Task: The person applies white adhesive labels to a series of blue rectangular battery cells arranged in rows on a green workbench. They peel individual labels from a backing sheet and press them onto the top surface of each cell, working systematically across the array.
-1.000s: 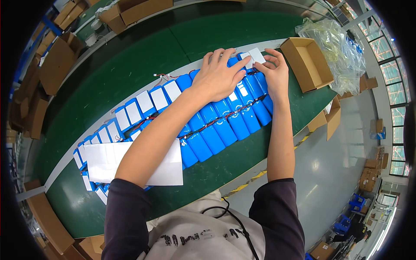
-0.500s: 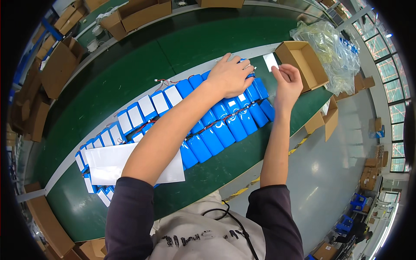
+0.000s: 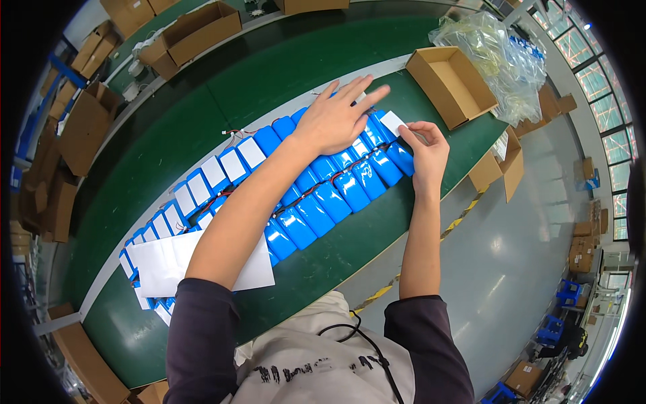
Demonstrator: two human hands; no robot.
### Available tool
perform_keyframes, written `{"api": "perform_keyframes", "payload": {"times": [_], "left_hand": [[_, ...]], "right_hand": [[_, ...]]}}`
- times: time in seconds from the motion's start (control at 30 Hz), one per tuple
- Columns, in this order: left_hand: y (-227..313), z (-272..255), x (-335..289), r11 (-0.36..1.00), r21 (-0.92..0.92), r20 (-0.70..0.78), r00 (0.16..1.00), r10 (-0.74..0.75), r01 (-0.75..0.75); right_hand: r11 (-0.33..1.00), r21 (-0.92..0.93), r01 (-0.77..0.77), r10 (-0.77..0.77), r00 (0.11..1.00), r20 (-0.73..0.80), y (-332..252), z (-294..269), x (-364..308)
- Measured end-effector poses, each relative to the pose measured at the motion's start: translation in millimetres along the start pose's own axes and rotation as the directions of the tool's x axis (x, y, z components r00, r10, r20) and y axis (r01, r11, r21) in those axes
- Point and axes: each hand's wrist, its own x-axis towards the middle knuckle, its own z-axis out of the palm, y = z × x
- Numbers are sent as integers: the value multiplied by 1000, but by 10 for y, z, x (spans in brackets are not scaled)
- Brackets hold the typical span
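Observation:
Two rows of blue shrink-wrapped battery packs (image 3: pixel 331 202) lie side by side on a green table, with thin red and black wires (image 3: pixel 334 176) running between the rows. White rectangular labels (image 3: pixel 233 163) cover several packs toward the left. My left hand (image 3: pixel 331 121) hovers over or rests on the far row near its right end, fingers spread and slightly blurred. Between thumb and fingers, my right hand (image 3: pixel 428 151) pinches the corner of a white label (image 3: pixel 391 124) over the far row's last pack. Whether that label touches the pack, I cannot tell.
White paper sheets (image 3: pixel 161 264) lie across the packs at the left. An open cardboard box (image 3: pixel 452 87) stands at the table's right end, beside crumpled clear plastic bags (image 3: pixel 494 60). More cartons (image 3: pixel 205 34) line the far side. Another person (image 3: pixel 573 340) is far off at lower right.
My right hand has brought the label left and down onto or just above the last pack. My left hand has moved a little left and its fingers have spread. The whole view has shifted slightly.

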Motion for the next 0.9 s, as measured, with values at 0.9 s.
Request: {"api": "perform_keyframes", "payload": {"times": [0.9], "left_hand": [[133,-309,-59,914,288,75,959,275,-284]], "right_hand": [[458,-646,610,-371,792,485,84,-115,-284]]}}
